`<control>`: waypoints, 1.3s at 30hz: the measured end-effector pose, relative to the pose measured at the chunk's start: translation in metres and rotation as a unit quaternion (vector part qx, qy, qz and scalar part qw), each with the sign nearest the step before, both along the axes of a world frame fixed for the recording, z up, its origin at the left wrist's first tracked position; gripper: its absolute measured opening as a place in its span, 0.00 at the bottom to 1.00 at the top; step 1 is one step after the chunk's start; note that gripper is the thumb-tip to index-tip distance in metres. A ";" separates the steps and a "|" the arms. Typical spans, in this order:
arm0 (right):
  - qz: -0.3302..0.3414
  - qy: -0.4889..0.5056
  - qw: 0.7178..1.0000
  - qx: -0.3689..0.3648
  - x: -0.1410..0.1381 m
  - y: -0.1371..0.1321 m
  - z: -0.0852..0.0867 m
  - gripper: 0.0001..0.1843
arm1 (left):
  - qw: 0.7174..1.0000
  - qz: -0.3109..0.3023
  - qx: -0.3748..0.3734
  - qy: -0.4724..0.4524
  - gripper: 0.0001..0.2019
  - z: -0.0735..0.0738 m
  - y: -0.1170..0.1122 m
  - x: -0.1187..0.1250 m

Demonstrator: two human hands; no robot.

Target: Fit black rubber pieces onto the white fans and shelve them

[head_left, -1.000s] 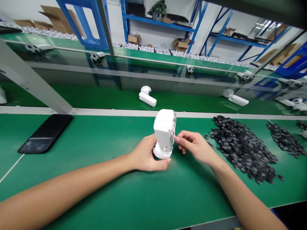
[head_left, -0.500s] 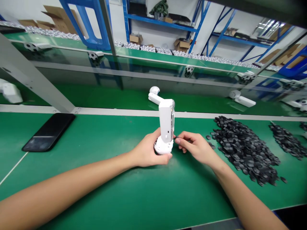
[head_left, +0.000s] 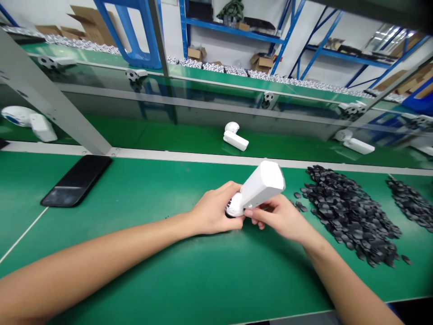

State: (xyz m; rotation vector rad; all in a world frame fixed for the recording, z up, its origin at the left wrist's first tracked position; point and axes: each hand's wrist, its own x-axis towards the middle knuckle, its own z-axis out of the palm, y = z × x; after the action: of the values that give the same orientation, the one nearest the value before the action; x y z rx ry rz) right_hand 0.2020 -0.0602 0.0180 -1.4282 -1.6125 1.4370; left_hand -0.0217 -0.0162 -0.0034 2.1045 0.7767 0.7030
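Plainly, left fingers (head_left: 232,223) clasp the tilted white device (head_left: 260,187) (whether right fingers (head_left: 265,216) pinch anything, I cannot tell).

Left hand (head_left: 216,211): most fingers hidden behind the white device (head_left: 260,185). Right hand (head_left: 280,221): fingers partly covered by the same; whether they pinch anything, we cannot tell. Blue plastic frame (head_left: 145,59): top cut off by upper edge. Smaller black heap (head_left: 411,201): cut by right edge. Distant black-and-white pieces (head_left: 213,67): too small for us to count.

Black phone (head_left: 77,181), blue shelving (head_left: 233,30)
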 end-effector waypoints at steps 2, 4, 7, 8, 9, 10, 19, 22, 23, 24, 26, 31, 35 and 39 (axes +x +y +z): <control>-0.009 -0.012 1.000 -0.013 0.000 0.001 -0.003 0.16 | 1.000 -0.005 0.011 0.020 0.22 0.000 0.000 0.000; -0.023 -0.023 0.999 -0.018 -0.001 0.001 -0.004 0.16 | 0.999 -0.004 0.014 0.038 0.21 -0.001 0.001 0.001; -0.046 -0.024 0.998 -0.028 -0.001 0.004 -0.006 0.16 | 0.998 0.012 0.016 0.059 0.22 -0.004 0.001 0.003; -0.053 -0.022 0.998 -0.034 -0.001 0.005 -0.007 0.16 | 0.997 0.018 0.017 0.067 0.22 -0.005 0.001 0.004; -0.057 -0.022 0.997 -0.040 -0.001 0.006 -0.009 0.16 | 0.997 0.023 0.019 0.074 0.23 -0.006 0.001 0.005; -0.061 -0.022 0.997 -0.043 0.000 0.008 -0.012 0.16 | 0.996 0.028 0.019 0.080 0.23 -0.006 0.001 0.006; 0.028 -0.075 0.989 0.124 -0.006 0.017 -0.013 0.16 | 0.995 -0.013 -0.088 -0.049 0.20 -0.002 0.012 0.001; 0.065 -0.063 0.979 0.182 0.006 0.020 0.000 0.23 | 0.983 0.040 -0.139 -0.110 0.21 -0.004 0.027 -0.002; 0.048 -0.056 0.978 0.195 0.017 0.023 0.005 0.24 | 0.981 0.070 -0.141 -0.111 0.21 -0.005 0.035 -0.004; 0.011 -0.057 0.976 0.209 0.032 0.027 0.009 0.25 | 0.980 0.099 -0.138 -0.103 0.23 -0.004 0.044 -0.007; -0.104 -0.071 0.960 0.251 0.068 0.033 0.016 0.26 | 0.974 0.174 -0.125 -0.075 0.24 -0.001 0.068 -0.015; -0.156 -0.284 0.929 0.179 0.141 0.035 0.014 0.15 | 0.959 0.263 -0.079 0.067 0.25 0.027 0.147 -0.042; -0.128 -0.325 0.928 0.131 0.149 0.030 0.003 0.05 | 0.943 0.259 -0.048 0.205 0.21 0.054 0.204 -0.055; -0.159 -0.350 0.913 0.133 0.152 0.031 0.000 0.05 | 0.942 0.240 0.014 0.236 0.24 0.065 0.243 -0.020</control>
State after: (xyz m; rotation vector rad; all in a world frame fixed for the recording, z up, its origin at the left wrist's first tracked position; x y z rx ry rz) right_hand 0.3535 -0.0297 0.0182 -2.0490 -1.7632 0.5015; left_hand -0.0415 0.2263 0.0621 2.1526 1.5886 0.4488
